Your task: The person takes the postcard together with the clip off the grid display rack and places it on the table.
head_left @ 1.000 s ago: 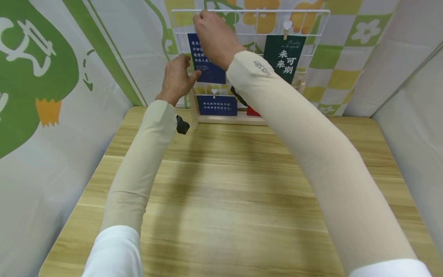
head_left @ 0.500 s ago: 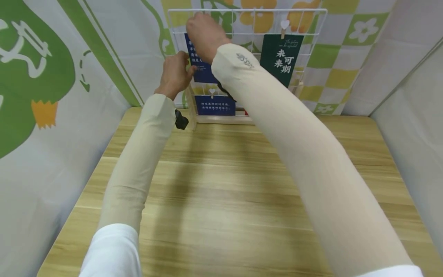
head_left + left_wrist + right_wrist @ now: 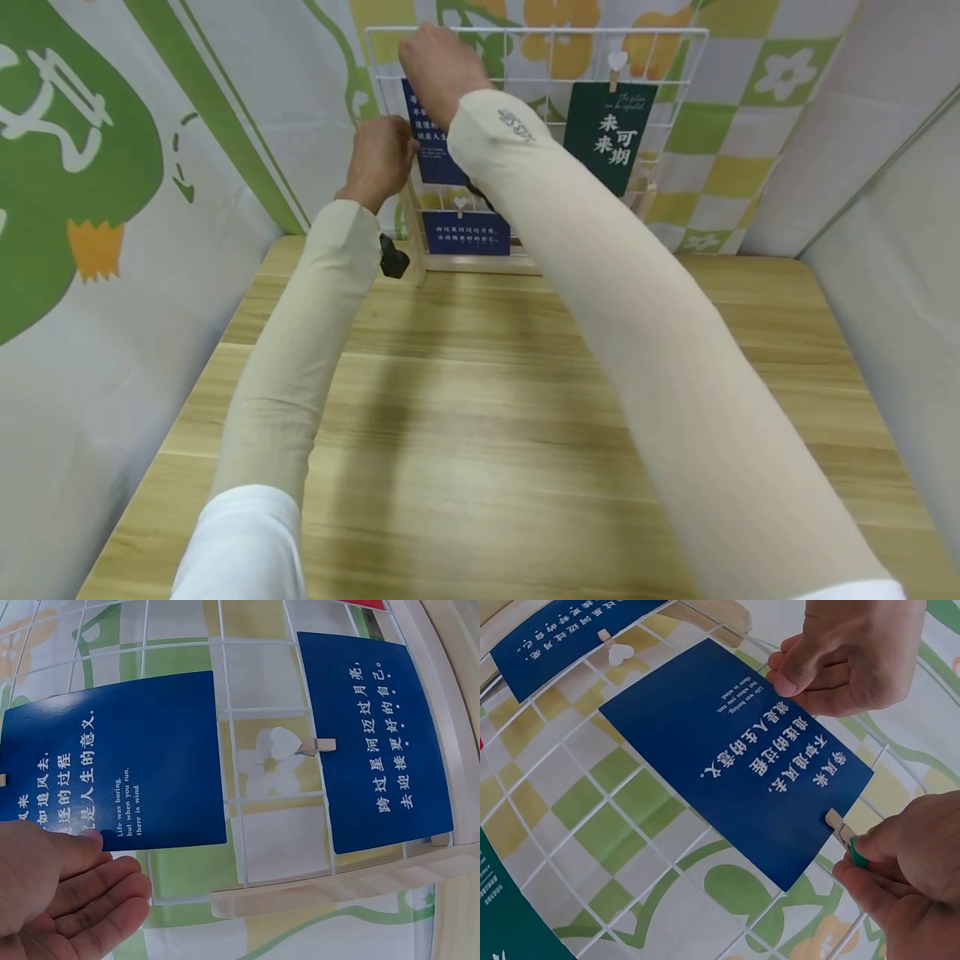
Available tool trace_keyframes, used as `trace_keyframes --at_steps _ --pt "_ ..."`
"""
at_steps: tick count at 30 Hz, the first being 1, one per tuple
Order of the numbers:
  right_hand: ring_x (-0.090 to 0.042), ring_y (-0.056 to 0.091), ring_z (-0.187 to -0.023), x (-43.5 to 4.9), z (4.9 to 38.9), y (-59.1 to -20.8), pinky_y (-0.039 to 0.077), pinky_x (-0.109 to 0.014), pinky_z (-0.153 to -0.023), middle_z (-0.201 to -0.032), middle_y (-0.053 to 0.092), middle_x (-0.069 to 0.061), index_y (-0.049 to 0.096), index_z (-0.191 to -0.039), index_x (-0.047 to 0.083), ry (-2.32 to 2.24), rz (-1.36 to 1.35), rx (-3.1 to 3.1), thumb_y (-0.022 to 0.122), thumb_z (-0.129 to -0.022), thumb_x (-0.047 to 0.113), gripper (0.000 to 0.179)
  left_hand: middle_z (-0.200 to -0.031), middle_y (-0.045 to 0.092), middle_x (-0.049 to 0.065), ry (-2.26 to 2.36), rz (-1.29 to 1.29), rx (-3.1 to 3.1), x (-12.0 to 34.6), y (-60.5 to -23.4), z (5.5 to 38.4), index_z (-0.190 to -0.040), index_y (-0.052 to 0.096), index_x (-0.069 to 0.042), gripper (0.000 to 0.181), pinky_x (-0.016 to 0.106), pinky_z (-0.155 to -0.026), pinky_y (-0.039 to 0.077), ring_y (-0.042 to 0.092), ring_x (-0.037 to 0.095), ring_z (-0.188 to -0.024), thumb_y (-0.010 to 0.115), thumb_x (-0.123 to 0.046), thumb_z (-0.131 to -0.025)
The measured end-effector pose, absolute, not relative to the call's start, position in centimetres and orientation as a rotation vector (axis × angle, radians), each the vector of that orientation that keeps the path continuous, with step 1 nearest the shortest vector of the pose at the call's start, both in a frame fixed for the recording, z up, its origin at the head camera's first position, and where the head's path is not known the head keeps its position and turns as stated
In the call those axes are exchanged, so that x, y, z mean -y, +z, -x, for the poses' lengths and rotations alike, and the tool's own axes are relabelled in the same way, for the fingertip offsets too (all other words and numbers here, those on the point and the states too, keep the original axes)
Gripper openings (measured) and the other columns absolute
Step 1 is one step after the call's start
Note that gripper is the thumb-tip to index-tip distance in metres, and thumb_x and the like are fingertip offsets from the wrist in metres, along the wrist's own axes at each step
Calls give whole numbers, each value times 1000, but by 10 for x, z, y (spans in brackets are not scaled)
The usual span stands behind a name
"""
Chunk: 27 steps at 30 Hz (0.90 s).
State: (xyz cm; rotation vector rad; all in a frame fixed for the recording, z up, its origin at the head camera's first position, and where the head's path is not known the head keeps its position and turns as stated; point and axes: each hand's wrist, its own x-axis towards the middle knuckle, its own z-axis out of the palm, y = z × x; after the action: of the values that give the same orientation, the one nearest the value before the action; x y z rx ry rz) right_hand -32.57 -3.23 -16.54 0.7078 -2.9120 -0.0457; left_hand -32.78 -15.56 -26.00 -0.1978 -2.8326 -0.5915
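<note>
A blue card [image 3: 667, 727] with white writing hangs against a white wire grid [image 3: 555, 30]. My left hand [image 3: 378, 162] holds its side edge, thumb on the printed face and fingers along the edge, as the left wrist view shows. At the card's top edge sits a small wooden clothespin [image 3: 837, 823] with a green piece at its tail. The thumb and fingers of my right hand [image 3: 915, 877] pinch that tail, while the jaws overlap the card's edge. In the head view, my right hand and sleeve hide the clothespin and part of the card.
A smaller blue card [image 3: 467, 233] hangs lower left by a white-heart clothespin [image 3: 289, 742]. A green card [image 3: 609, 137] hangs at the right by another. The grid stands in a wooden base [image 3: 483, 263] at the back of the wooden table [image 3: 480, 433], before a patterned cloth.
My right hand has shifted slightly left along the grid's top. My left thumb, earlier stretched out over the card, has drawn in toward its edge.
</note>
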Motion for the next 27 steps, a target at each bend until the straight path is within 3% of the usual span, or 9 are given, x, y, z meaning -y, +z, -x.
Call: trace_keyframes --at_steps 4,17,27 --pt "-27 61 -121 31 331 -165 53 -32 -97 -138 57 -15 53 -138 2 -71 -701 2886 37 -105 6 37 -118 70 18 -615 160 2858 153 -259 328 -115 68 3 28 41 -97 52 65 33 -111 52 -16 -101" --pt "-25 64 -118 27 320 -163 53 -29 -98 -134 61 -16 54 -136 1 -103 -685 2818 36 -105 7 36 -108 73 17 -653 84 2835 147 -264 329 -111 71 1 32 38 -85 56 67 28 -95 51 -22 -102" --pt "-24 65 -116 28 325 -162 53 -30 -98 -131 63 -14 57 -134 2 -86 -706 2779 36 -105 5 36 -107 73 17 -657 88 2807 148 -262 330 -108 72 1 30 39 -88 54 67 29 -96 51 -19 -102"
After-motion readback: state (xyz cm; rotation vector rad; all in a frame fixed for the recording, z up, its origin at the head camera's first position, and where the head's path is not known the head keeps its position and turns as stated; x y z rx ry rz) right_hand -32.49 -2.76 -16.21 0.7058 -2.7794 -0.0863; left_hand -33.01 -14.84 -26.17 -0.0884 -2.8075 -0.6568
